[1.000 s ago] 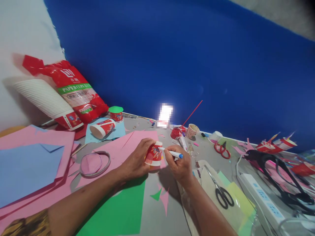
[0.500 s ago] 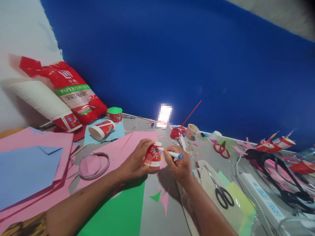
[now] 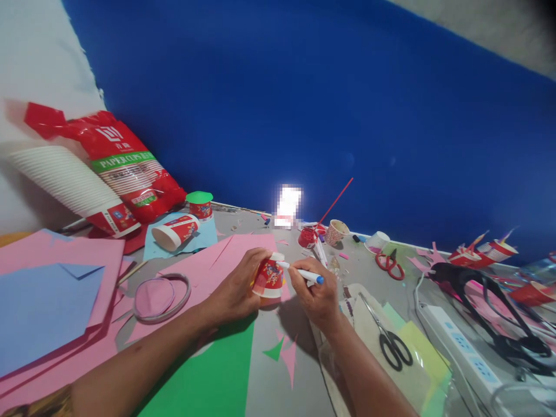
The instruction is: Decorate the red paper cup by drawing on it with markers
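My left hand (image 3: 241,284) is closed around a red patterned paper cup (image 3: 270,277), its white rim toward me and its white base at the top. Between the fingers of my right hand (image 3: 315,289) is a white marker pen (image 3: 306,273) with a blue end. The pen's tip meets the cup, or nearly so, close to its upper right edge. Under my left forearm lies a green sheet (image 3: 208,370), with pink paper (image 3: 247,246) behind the hand. Small green and pink scraps (image 3: 274,350) lie just below the cup.
On the left are stacked paper cups (image 3: 65,185), a red bag of cups (image 3: 125,156), a tape roll (image 3: 186,295) and blue paper (image 3: 39,313). Black-handled scissors (image 3: 393,347), red-handled scissors (image 3: 390,265) and a power strip (image 3: 463,341) sit on the right. A blue wall (image 3: 282,104) stands behind.
The cup has tipped slightly in my left hand, showing more of its white base. The right hand still holds the pen against or near it. The whole view has shifted slightly.
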{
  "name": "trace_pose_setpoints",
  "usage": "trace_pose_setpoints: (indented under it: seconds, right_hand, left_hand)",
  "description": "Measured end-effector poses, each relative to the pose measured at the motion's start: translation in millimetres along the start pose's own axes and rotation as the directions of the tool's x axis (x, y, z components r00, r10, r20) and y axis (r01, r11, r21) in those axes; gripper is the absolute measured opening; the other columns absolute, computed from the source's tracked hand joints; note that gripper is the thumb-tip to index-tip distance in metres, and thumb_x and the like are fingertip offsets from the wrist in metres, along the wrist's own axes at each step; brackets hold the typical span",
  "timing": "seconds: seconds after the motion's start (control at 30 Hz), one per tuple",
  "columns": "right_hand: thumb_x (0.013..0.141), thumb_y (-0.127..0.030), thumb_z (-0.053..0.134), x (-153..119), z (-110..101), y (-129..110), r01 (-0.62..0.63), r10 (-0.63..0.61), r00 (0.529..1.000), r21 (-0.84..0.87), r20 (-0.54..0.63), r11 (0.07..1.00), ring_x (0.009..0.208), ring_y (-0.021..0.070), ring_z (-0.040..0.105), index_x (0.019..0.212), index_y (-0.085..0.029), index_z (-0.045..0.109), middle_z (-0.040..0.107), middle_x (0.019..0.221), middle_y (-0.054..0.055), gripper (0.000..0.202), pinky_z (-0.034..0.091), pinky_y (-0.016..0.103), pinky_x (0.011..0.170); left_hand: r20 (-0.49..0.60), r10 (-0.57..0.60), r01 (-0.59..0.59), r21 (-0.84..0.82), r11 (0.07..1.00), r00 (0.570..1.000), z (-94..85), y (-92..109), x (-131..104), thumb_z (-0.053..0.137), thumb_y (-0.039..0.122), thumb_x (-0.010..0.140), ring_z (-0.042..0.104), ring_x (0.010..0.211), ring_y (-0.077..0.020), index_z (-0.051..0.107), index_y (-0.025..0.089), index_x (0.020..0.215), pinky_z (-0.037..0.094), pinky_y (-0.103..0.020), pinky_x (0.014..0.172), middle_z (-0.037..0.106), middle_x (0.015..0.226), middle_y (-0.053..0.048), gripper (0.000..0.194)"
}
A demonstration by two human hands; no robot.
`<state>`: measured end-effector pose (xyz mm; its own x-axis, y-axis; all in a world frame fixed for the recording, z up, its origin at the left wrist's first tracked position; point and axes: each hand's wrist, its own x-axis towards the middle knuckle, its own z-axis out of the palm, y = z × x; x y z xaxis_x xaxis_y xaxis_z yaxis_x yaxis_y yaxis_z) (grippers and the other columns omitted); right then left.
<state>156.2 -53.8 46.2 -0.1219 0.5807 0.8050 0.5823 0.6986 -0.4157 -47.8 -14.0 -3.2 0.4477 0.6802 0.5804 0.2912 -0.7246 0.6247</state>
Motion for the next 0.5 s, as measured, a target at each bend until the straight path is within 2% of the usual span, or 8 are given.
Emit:
trace_pose_setpoints:
  seconds: [0.13, 0.3, 0.5]
  right_hand:
    - [0.104, -0.026, 0.057, -0.6, 0.8, 0.1, -0.001, 0.001, 1.000, -0.017, 0.020, 1.000, 0.068, 0.0177, 0.068, 0.089, -0.022, 0.070, 0.074, 0.077, 0.004, 0.021, 0.053, 0.030, 0.064]
    - [0.104, -0.024, 0.057, -0.4, 1.1, 0.1, 0.018, -0.017, 1.000, -0.011, 0.023, 1.000, 0.069, 0.0180, 0.068, 0.090, -0.021, 0.071, 0.073, 0.077, 0.004, 0.020, 0.054, 0.030, 0.067]
    - [0.103, -0.024, 0.057, -1.3, 0.5, 2.1, 0.014, -0.013, 1.000, -0.038, 0.009, 0.999, 0.068, 0.0171, 0.067, 0.088, -0.021, 0.069, 0.073, 0.076, 0.003, 0.020, 0.051, 0.029, 0.065]
  left_hand:
    - [0.007, -0.004, 0.004, 0.001, 1.000, 1.000, 0.9, -2.4, -1.9, 0.083, 0.022, 0.080, 0.055, 0.138, -0.0336, 0.038, 0.028, 0.149, 0.050, -0.056, 0.118, 0.052, 0.145, -0.013, 0.082]
    - [-0.011, -0.006, 0.005, -0.026, 1.000, 1.000, 2.7, -6.0, -4.2, 0.074, 0.009, 0.077, 0.055, 0.139, -0.0315, 0.039, 0.029, 0.149, 0.049, -0.054, 0.119, 0.053, 0.146, -0.012, 0.082]
    - [-0.003, -0.005, 0.005, -0.021, 1.000, 1.000, -0.2, -0.9, -1.7, 0.078, 0.020, 0.080, 0.055, 0.138, -0.0321, 0.042, 0.027, 0.145, 0.049, -0.054, 0.118, 0.054, 0.143, -0.012, 0.075]
